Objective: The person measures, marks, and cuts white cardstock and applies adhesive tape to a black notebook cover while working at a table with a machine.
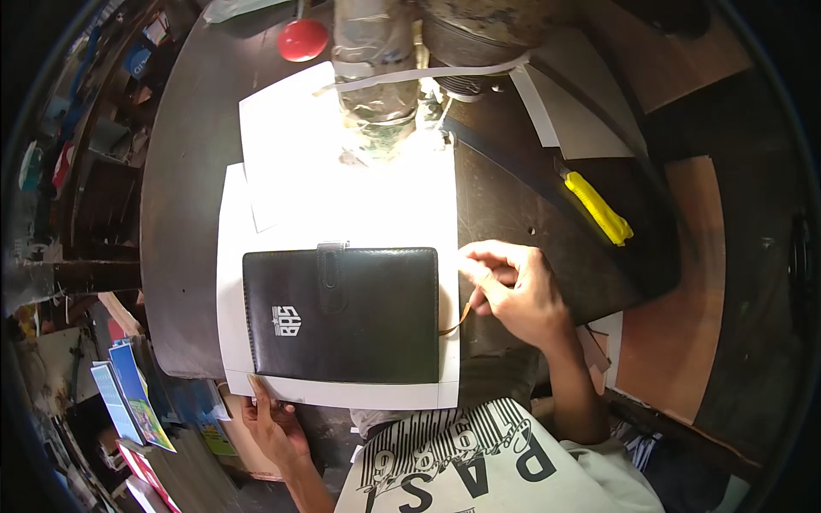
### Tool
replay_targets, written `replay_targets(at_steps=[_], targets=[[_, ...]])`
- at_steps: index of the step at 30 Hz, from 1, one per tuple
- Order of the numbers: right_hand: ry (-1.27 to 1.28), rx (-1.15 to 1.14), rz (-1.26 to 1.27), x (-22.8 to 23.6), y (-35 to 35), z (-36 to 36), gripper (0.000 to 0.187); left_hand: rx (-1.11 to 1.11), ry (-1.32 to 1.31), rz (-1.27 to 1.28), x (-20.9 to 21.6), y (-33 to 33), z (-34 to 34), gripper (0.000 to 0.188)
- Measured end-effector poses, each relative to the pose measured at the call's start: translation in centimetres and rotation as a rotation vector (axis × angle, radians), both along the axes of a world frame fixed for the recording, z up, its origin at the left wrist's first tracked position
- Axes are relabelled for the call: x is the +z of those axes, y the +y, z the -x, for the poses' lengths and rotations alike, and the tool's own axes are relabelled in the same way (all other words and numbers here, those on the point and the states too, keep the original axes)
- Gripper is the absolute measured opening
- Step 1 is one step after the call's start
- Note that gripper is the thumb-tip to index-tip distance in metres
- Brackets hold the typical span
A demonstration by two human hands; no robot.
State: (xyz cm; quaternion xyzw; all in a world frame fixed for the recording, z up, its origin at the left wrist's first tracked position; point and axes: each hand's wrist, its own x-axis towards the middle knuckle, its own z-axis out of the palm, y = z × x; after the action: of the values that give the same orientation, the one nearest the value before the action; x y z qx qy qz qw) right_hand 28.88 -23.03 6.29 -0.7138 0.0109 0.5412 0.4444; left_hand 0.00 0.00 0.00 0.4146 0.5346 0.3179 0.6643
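A black notebook (376, 342) with stitched edges, a white printed mark and a strap closure (332, 278) lies on white sheets (342, 393) at the near side of the table. My left hand (275, 427) is at the near left corner, one fingertip on the sheet by the notebook's lower edge, the fingers stretched and apart. Beyond the notebook's right edge, my right hand (517, 291) has its fingers curled in a pinch. A thin brown ribbon bookmark (464, 318) runs from the notebook up to those fingers; their grip on it is partly hidden.
A yellow box cutter (599, 209) lies on the dark round table (192, 205) at right. A bright lamp (376, 85) stands over the sheets, with a red round object (302, 40) to its left. Brown boards (676, 316) are at far right, booklets (132, 398) at lower left.
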Motion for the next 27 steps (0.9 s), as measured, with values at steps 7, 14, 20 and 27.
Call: replay_targets(at_steps=[7,14,20,27], targets=[[-0.534,-0.292,-0.188,0.6,-0.4,6.0,0.071,0.018,-0.155,0.034,-1.3,-0.6,-2.0,0.019],[-0.311,-0.366,-0.244,-1.4,0.5,1.9,0.042,-0.041,-0.058,0.020,-1.4,0.6,-0.9,0.025],[-0.317,-0.406,-0.305,-2.4,1.3,0.0,0.037,-0.426,0.237,-0.209,3.0,8.6,-1.6,0.050],[-0.296,-0.422,-0.338,-3.1,1.7,-1.9,0.036,-1.080,0.356,-0.171,4.6,18.4,-13.6,0.045]])
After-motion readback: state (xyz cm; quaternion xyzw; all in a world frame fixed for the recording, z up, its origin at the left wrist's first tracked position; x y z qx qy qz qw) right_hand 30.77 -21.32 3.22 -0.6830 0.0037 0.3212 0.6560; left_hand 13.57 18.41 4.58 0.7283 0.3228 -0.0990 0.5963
